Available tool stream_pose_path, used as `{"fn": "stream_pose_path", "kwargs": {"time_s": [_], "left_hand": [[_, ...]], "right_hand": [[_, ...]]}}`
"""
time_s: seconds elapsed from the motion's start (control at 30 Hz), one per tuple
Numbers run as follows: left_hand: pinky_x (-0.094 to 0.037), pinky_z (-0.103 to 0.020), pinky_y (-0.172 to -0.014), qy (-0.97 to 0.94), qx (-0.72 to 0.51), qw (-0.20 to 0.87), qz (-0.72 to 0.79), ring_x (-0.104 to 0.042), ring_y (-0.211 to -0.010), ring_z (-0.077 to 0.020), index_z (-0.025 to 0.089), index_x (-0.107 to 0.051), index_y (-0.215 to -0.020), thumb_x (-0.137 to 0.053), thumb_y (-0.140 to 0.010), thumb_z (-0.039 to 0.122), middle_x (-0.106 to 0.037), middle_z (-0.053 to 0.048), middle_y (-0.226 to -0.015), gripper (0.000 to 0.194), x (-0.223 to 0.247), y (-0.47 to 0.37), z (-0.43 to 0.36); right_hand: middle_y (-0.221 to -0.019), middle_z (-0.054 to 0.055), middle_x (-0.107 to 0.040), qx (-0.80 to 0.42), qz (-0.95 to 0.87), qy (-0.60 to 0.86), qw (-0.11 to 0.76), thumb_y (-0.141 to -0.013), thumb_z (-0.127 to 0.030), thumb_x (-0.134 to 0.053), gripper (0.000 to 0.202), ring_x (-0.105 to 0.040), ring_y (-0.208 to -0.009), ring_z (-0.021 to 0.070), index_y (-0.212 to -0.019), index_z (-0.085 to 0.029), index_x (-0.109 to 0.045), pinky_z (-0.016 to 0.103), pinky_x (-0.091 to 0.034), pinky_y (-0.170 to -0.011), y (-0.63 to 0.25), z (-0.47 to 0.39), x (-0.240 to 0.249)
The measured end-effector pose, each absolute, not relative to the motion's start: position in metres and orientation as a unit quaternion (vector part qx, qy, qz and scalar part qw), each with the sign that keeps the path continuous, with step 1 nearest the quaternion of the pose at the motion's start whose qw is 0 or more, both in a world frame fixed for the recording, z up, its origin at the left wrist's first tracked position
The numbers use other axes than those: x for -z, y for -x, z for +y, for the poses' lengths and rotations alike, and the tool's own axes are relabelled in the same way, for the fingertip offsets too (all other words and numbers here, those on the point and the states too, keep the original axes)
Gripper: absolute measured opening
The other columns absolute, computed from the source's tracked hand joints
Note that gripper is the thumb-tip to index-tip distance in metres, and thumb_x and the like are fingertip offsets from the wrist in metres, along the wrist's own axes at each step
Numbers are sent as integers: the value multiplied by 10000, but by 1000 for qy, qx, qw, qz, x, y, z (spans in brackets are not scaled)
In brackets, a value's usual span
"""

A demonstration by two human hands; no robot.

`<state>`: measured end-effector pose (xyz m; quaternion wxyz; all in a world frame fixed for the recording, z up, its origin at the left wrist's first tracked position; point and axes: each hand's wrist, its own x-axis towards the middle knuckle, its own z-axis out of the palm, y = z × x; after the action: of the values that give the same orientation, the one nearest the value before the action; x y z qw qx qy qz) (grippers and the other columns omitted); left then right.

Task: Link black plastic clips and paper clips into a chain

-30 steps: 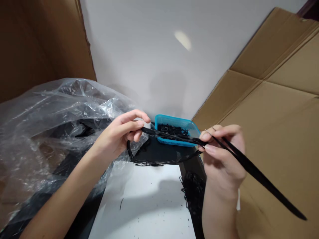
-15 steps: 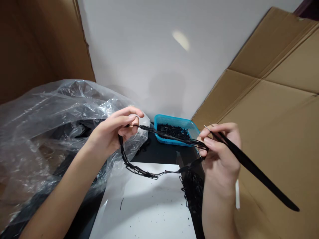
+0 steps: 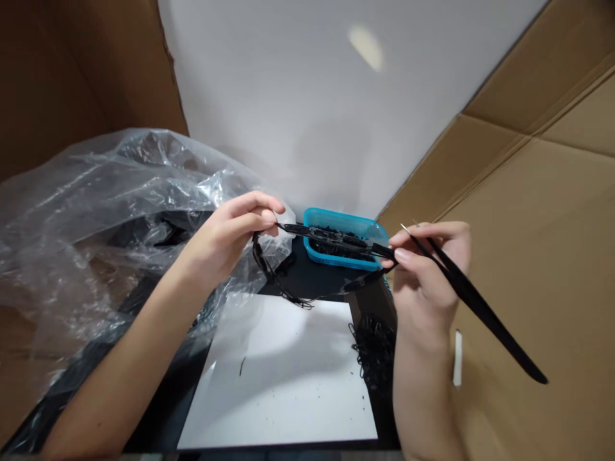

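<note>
A thin black strip of linked pieces (image 3: 331, 239) stretches between my two hands, and part of it sags in a loop below. My left hand (image 3: 235, 234) pinches its left end between thumb and fingers. With thumb and fingertips, my right hand (image 3: 427, 272) grips the right end. Black tweezers (image 3: 480, 304) also lie in my right hand, tips pointing up-left and apart, handle slanting down to the right. Behind the strip stands a blue basket (image 3: 343, 261) holding small black pieces.
White sheet (image 3: 288, 384) with dark specks and a short black strand lies below. Black loops (image 3: 377, 352) are heaped at its right edge. Clear plastic (image 3: 120, 186) spreads at left. Cardboard (image 3: 542, 211) stands at right, a white wall (image 3: 288, 77) behind.
The strip between my hands is higher against the basket and its upper run is straighter. My left hand has shifted right and slightly up. The view has tilted, so the sheet's lower edge shows.
</note>
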<state>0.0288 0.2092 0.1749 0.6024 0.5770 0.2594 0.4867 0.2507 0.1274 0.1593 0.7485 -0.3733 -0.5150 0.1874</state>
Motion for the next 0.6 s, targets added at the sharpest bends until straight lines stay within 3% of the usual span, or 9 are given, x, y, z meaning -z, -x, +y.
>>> {"fn": "stream_pose_path", "kwargs": {"time_s": [0.1,0.2,0.33,0.47,0.6], "left_hand": [[-413,-208,-658,-672,-449,507,300,-536,-690,-117,189,-629,-890,-623,-787,160,-573,16,-716,107,-158,-15,189],[-416,-246,-719,-769,-356,412,333,-553,-793,-155,198,-588,-923,-564,-845,172,-595,-12,-855,86,-123,7,152],[-396,-342,-844,-832,-159,351,400,-522,-941,-234,204,-567,-972,-507,-820,151,-594,-44,-973,172,-59,31,87],[-385,-364,-878,-820,-149,336,439,-478,-1064,-266,226,-518,-1123,-508,-850,231,-550,-75,-1134,273,-20,41,40],[-367,-350,-825,-795,-207,273,500,-532,-980,-243,219,-523,-1106,-472,-909,264,-587,-63,-1028,208,-13,43,35]], "right_hand": [[-798,-16,-603,-170,-600,385,681,-714,-58,-600,261,-582,-701,138,-894,-240,-552,224,-494,-502,-254,109,-130],[-816,-4,-618,-170,-715,404,545,-758,-13,-560,305,-615,-745,146,-956,-244,-538,271,-525,-621,-255,74,-80],[-826,29,-628,-190,-789,450,372,-824,-46,-504,239,-627,-755,167,-980,-226,-527,306,-543,-654,-249,23,-14],[-870,40,-639,-193,-767,494,361,-835,-109,-531,203,-628,-869,205,-995,-232,-522,360,-543,-747,-248,-5,15],[-850,45,-640,-85,-764,554,318,-860,-125,-548,156,-613,-869,215,-986,-216,-530,359,-494,-759,-264,-6,15]]}}
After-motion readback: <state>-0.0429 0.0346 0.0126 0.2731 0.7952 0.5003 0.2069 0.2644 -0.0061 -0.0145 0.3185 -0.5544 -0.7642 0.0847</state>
